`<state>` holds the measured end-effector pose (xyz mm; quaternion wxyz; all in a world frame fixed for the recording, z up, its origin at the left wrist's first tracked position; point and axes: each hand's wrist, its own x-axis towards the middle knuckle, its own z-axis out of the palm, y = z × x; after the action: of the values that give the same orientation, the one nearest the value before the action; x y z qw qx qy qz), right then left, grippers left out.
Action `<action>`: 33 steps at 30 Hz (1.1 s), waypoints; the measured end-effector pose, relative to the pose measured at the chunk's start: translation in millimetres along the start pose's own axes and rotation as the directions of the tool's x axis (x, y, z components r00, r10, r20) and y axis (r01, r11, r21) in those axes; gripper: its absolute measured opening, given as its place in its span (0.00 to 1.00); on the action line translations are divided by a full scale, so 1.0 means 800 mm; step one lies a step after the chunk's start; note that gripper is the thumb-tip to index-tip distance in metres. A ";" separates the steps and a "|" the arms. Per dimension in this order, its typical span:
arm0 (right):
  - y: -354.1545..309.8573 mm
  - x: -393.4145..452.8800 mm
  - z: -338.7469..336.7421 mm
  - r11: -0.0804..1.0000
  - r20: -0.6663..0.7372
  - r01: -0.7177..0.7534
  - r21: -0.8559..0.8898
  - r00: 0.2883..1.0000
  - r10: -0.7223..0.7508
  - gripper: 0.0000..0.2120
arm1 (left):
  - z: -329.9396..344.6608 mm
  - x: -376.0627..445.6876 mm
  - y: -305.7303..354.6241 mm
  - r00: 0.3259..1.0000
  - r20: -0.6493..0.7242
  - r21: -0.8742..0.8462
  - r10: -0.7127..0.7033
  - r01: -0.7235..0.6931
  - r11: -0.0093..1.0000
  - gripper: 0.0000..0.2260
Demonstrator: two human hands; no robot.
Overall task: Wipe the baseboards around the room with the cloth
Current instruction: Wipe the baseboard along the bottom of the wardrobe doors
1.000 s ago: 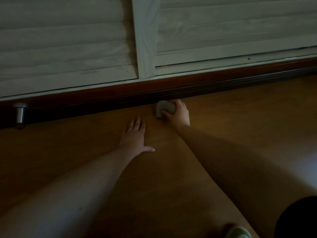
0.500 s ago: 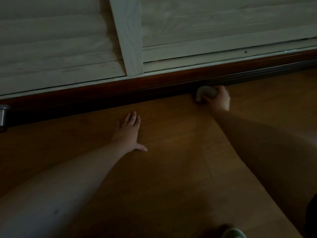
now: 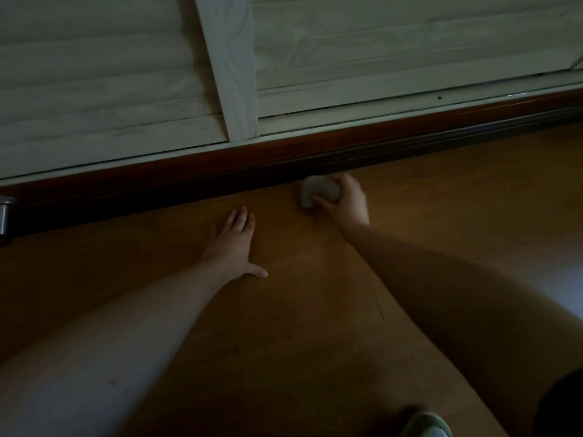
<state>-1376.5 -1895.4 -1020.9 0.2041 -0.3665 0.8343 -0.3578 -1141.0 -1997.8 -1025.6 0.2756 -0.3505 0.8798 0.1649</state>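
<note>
A dark reddish-brown baseboard point(image 3: 220, 171) runs along the foot of the white louvred doors, from left to upper right. My right hand point(image 3: 345, 200) grips a bunched grey cloth point(image 3: 317, 192) and holds it at the bottom edge of the baseboard, where it meets the floor. My left hand point(image 3: 235, 241) lies flat on the wooden floor, fingers straight, a little in front of the baseboard and left of the cloth.
White louvred sliding doors point(image 3: 94, 89) with a vertical frame post point(image 3: 233, 74) stand above the baseboard. A metal door stop point(image 3: 4, 216) sticks up at the far left edge. A light shoe tip point(image 3: 429, 427) shows at the bottom. The room is dim.
My right hand slid the cloth right along the baseboard, then back left toward my left hand. My left hand stayed flat on the floor. The view shifted slightly.
</note>
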 end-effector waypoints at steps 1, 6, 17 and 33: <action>-0.015 -0.006 0.016 0.999 0.038 0.039 0.021 0.998 -0.040 0.25 | 0.000 -0.001 0.000 1.000 0.000 0.007 0.002 -0.002 1.000 0.60; -0.075 -0.013 0.072 0.984 0.066 0.147 0.096 0.986 -0.154 0.24 | -0.003 0.000 0.003 1.000 0.020 0.032 -0.005 0.005 0.999 0.60; -0.019 0.031 -0.016 0.997 0.033 0.028 -0.066 0.999 -0.026 0.24 | 0.003 -0.001 0.000 1.000 -0.014 0.000 0.016 -0.016 1.000 0.60; 0.030 0.038 -0.079 0.972 -0.205 -0.233 -0.034 0.954 0.221 0.26 | 0.000 -0.003 0.002 1.000 0.015 0.010 -0.004 0.004 1.000 0.60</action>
<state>-1445.5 -1878.8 -999.8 0.1486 -0.2362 0.8970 -0.3427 -1141.0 -1995.1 -1024.3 0.2844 -0.3498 0.8777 0.1627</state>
